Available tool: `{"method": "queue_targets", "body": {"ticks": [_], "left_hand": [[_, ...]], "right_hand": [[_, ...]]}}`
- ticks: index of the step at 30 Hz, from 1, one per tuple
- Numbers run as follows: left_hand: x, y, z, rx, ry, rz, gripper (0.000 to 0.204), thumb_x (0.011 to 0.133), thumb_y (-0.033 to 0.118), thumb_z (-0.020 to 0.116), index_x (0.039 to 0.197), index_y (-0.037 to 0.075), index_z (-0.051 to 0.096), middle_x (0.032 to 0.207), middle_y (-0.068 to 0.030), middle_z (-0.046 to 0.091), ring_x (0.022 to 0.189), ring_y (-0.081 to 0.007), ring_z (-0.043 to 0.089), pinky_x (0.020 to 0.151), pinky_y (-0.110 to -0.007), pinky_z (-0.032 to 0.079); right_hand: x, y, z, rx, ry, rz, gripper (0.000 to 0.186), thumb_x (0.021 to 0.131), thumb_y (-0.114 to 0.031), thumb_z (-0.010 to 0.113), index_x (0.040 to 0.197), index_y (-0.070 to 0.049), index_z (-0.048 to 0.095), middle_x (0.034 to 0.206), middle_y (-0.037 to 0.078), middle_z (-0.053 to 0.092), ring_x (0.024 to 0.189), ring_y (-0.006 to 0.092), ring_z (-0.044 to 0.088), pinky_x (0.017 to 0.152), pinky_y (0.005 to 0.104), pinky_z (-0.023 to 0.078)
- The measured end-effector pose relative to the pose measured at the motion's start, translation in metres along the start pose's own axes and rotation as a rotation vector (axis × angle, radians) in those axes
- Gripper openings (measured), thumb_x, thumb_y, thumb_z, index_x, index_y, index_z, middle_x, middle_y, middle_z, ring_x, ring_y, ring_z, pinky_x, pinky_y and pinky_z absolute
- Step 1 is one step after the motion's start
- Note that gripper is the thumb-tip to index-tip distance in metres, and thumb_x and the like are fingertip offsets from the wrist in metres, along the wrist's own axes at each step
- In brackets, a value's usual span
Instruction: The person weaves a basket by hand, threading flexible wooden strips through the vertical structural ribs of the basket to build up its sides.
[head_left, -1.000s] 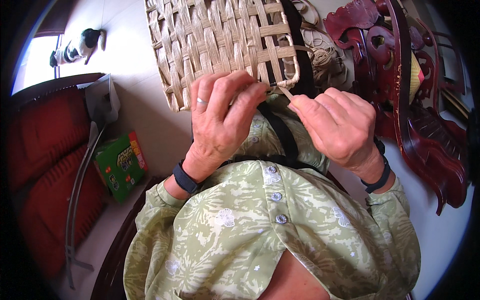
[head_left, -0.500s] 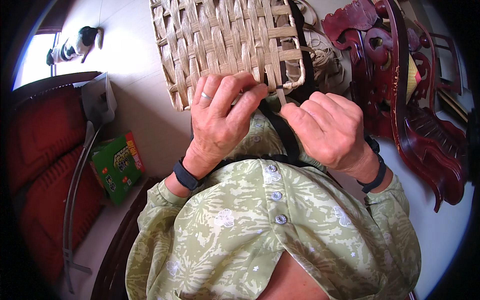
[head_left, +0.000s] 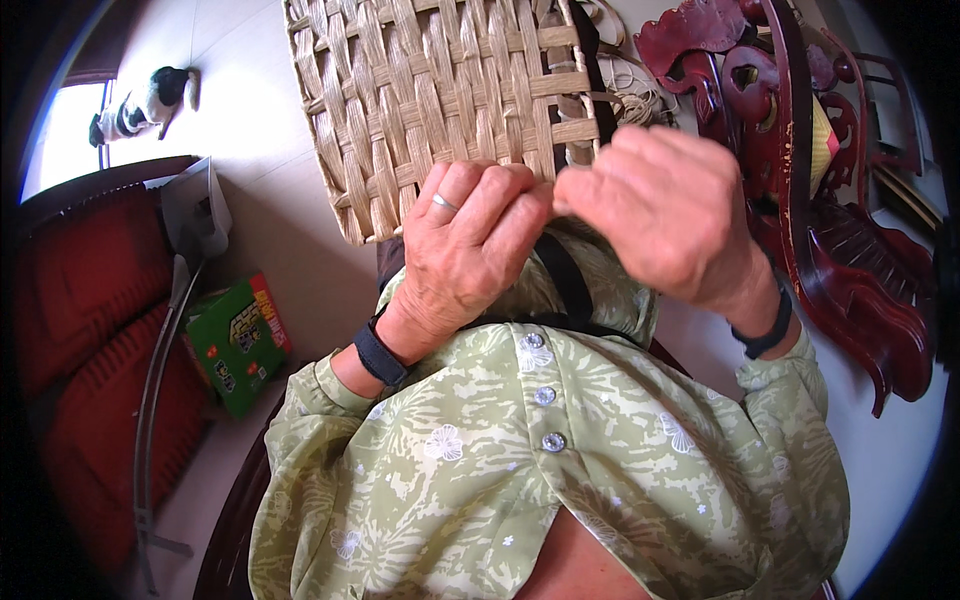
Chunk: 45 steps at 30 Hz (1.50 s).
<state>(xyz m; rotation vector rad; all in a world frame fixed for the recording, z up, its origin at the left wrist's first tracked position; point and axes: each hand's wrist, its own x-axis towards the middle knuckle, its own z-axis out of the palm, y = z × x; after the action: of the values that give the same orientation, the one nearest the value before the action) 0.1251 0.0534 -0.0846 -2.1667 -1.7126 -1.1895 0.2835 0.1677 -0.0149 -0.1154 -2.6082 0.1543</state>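
A flat panel of tan, loosely woven strips (head_left: 430,90) with a wrapped rim stands before me, its near edge at my lap. My left hand (head_left: 465,245), with a ring on one finger, is closed over that near edge, its fingertips curled out of sight. Right beside it, my right hand (head_left: 660,220) is closed in a pinch near the panel's near right corner, thumb and forefinger against the left fingertips. It is smeared by motion. The narrow strip pinched there half a second ago is now almost wholly covered by my fingers.
Coils of loose pale strips (head_left: 640,85) lie to the panel's right. A carved dark-red wooden chair (head_left: 800,180) stands at the right. On the left are a red-cushioned seat (head_left: 100,330), a green box (head_left: 235,340) and a black-and-white animal (head_left: 145,105) on the floor.
My right hand has lifted and turned over near the corner, closing toward my left hand. My left hand has shifted right and slightly nearer me, and the panel has moved slightly left.
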Motion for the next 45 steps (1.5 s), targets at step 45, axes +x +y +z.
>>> {"method": "queue_targets", "body": {"ticks": [45], "left_hand": [[0.048,-0.011,-0.006,-0.082,-0.374,-0.355,0.01,0.086,0.009,0.067,0.095,0.006,0.071,0.089,-0.0113,0.057,0.089,-0.0325,0.057,0.078,-0.042,0.047]], "right_hand": [[-0.059,-0.031,0.092,1.359,0.341,1.028,0.042,0.096,-0.013,0.066,0.137,-0.009,0.059,0.08,0.001,0.07,0.059,0.0037,0.054,0.054,0.021,0.044]]}}
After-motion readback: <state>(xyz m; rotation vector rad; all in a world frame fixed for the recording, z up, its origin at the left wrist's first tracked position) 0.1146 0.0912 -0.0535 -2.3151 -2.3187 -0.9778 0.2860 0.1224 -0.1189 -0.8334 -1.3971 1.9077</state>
